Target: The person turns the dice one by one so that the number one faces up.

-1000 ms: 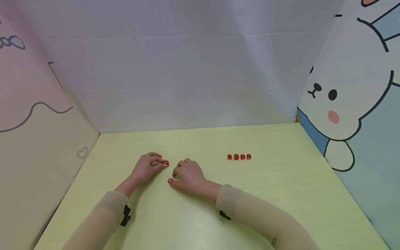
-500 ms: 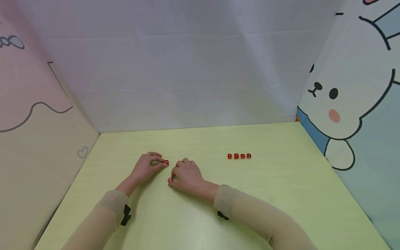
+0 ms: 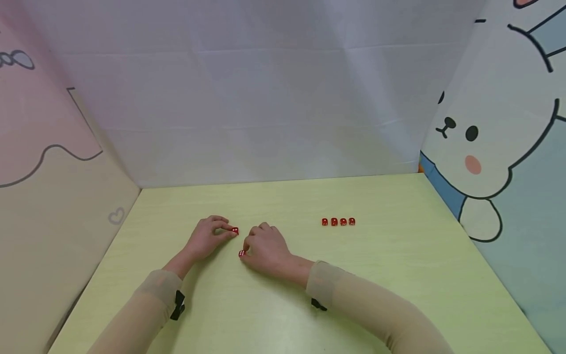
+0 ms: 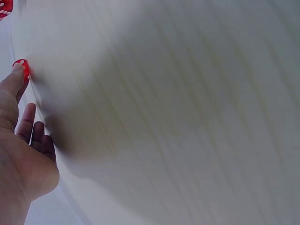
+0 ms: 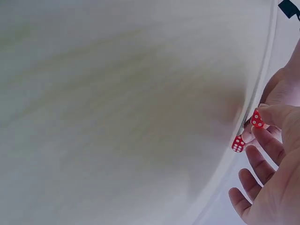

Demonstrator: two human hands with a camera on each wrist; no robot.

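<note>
Straight up from the far edge of the pale yellow-green desk goes a whitish sheet, lilac-tinged, crossed by fold lines, with soft light streaking down its right half! Along the left edge it's a pink-and-cream panel with a dark wavy line and a little grey heart near the far corner, while along the right edge a big, pink-cheeked white cartoon animal dominates a light-blue panel.

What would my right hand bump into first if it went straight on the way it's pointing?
Most likely your left hand or the red die it pinches: your right hand points roughly that way in the head view, though depth is unclear.
</note>
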